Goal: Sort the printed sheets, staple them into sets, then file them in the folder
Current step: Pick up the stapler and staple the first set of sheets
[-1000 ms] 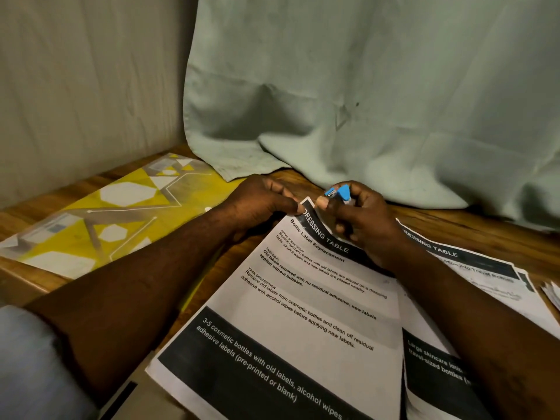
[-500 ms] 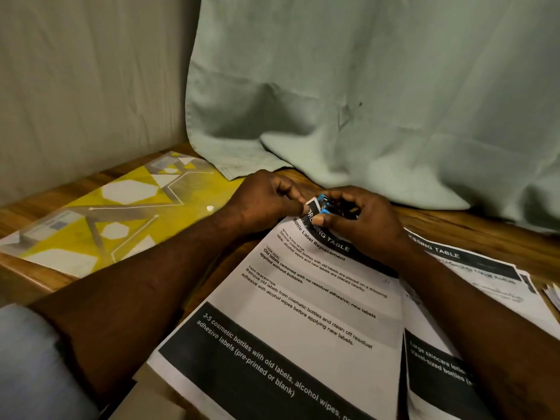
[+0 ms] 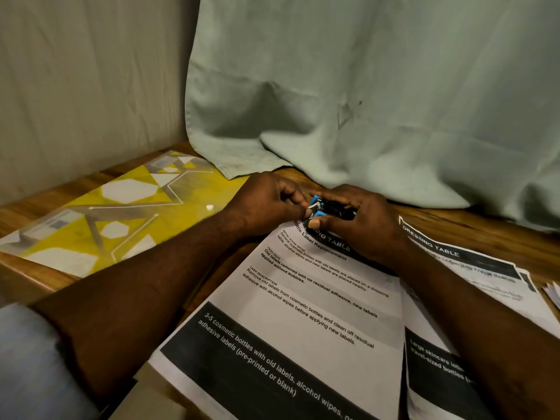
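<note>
At the far corner of the printed sheets [image 3: 303, 313] the left hand [image 3: 266, 204] pinches the paper edge and the right hand [image 3: 363, 228] grips the blue stapler [image 3: 318, 214], with the curtain hem [image 3: 303, 165] just beyond.

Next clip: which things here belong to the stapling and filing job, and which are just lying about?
Job: blue stapler, Bottle Label Replacement sheets, other printed sheets, yellow patterned folder.
Lying about: pale green curtain, wooden table.
</note>
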